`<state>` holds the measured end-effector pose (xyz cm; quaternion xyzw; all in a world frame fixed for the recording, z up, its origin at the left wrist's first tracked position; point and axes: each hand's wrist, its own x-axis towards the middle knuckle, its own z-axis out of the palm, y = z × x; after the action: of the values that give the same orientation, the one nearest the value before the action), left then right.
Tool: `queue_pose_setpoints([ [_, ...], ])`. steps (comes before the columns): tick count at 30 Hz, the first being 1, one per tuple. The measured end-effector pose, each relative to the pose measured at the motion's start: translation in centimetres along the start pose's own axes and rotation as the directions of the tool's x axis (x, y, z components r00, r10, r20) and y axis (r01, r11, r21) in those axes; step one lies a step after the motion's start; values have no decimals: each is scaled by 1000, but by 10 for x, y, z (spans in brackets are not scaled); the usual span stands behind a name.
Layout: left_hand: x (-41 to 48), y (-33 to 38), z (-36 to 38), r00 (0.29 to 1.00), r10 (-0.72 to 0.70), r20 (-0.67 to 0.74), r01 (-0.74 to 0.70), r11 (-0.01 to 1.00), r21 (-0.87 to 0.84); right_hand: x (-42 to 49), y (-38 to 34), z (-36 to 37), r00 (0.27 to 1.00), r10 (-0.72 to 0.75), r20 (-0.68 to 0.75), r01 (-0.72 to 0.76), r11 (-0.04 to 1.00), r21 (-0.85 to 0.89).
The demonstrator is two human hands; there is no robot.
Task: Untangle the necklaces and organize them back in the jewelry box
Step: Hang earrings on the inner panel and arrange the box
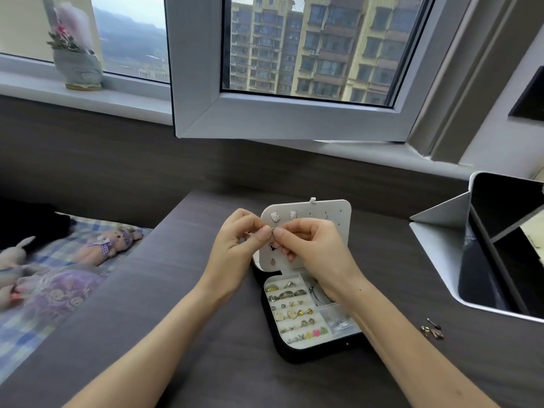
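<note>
An open jewelry box (297, 353) lies on the dark desk, its white tray holding several rings and earrings in rows. Its raised white lid panel (332, 213) carries two sparkly studs. Above the box, my left hand (238, 245) and my right hand (312, 245) meet fingertip to fingertip, both pinching a small piece of a thin necklace (273, 230) between thumb and forefinger. The rest of the chain is too fine to follow. A dark cord or chain (314, 293) lies in the box's upper right compartment, partly under my right wrist.
A white-rimmed organiser with dark compartments (459, 293) stands at the right. A few small metal pieces (432, 331) lie on the desk beside it. Left of the desk is a bed with plush toys (112, 245). An open window sash (265, 119) juts in above the desk.
</note>
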<state>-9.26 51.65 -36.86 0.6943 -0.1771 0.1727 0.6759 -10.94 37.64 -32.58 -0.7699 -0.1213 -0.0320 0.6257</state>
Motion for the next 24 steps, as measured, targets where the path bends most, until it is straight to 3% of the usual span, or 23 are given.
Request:
queue_pose_setpoints([
  [4,1,-2,-2,1000,-22,11,22,1000,-3,-3,-4,2,998,-64,-18,63,996,-62],
  [12,0,2,-3,999,-34,16,35,999,-13,-4,-7,2,998,61,-1,-61,997,47],
  [24,1,5,-4,999,-43,25,44,999,-30,-2,-3,1,996,75,-46,-74,997,13],
])
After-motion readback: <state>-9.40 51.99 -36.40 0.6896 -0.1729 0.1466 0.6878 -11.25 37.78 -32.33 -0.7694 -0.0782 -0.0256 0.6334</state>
